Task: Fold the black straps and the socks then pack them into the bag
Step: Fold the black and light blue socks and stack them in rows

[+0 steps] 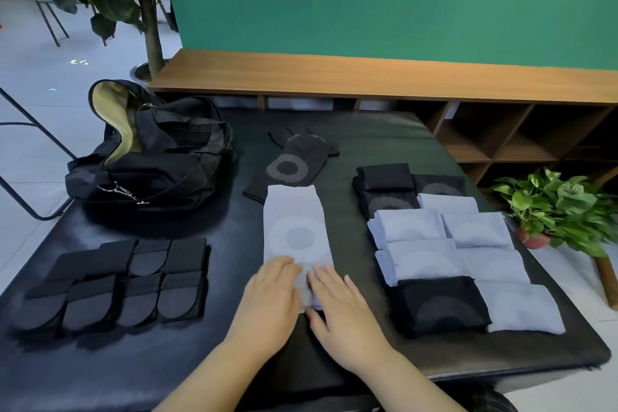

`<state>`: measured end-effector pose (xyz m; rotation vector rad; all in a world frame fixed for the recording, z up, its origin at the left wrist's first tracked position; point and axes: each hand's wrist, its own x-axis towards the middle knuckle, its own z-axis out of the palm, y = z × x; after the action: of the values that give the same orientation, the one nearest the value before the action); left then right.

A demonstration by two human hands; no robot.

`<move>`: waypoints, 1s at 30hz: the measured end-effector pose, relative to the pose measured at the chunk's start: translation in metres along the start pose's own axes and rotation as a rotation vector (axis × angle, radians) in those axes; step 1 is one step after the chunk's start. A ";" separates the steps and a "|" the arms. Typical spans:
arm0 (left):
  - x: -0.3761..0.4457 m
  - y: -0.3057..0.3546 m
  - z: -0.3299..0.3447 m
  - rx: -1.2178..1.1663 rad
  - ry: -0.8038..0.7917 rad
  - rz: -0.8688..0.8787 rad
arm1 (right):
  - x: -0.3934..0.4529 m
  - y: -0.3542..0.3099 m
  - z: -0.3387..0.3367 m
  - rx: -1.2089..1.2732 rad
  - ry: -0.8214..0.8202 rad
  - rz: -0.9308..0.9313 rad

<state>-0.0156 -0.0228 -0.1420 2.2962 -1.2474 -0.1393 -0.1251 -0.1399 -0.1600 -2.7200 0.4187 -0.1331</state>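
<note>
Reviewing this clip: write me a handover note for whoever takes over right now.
Left hand and right hand: flat, fingers straight, pressing the near end of the unfolded blue sock.
Folded straps lie in rows at left; folded socks stacked at right.
Bag open, far left; nothing visibly packed.
Left: fold the blue sock, then the black sock behind it, then pack everything.

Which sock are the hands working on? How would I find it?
Look at the black table, between the black bag on the left and the folded sock pile on the right. The light blue sock lies flat in the middle under both hands, the only blue one not folded.
</note>
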 end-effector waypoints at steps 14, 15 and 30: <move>-0.011 -0.036 0.011 0.227 -0.113 0.019 | -0.016 0.011 0.007 -0.124 0.114 0.019; -0.014 -0.039 0.009 0.227 -0.112 0.047 | -0.018 0.013 0.008 -0.102 0.134 0.008; -0.042 -0.054 0.006 -0.241 0.117 0.067 | -0.046 0.016 -0.004 0.176 0.118 -0.101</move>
<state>-0.0015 0.0327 -0.1799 2.0255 -1.1783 -0.1223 -0.1742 -0.1416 -0.1641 -2.5672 0.2878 -0.3429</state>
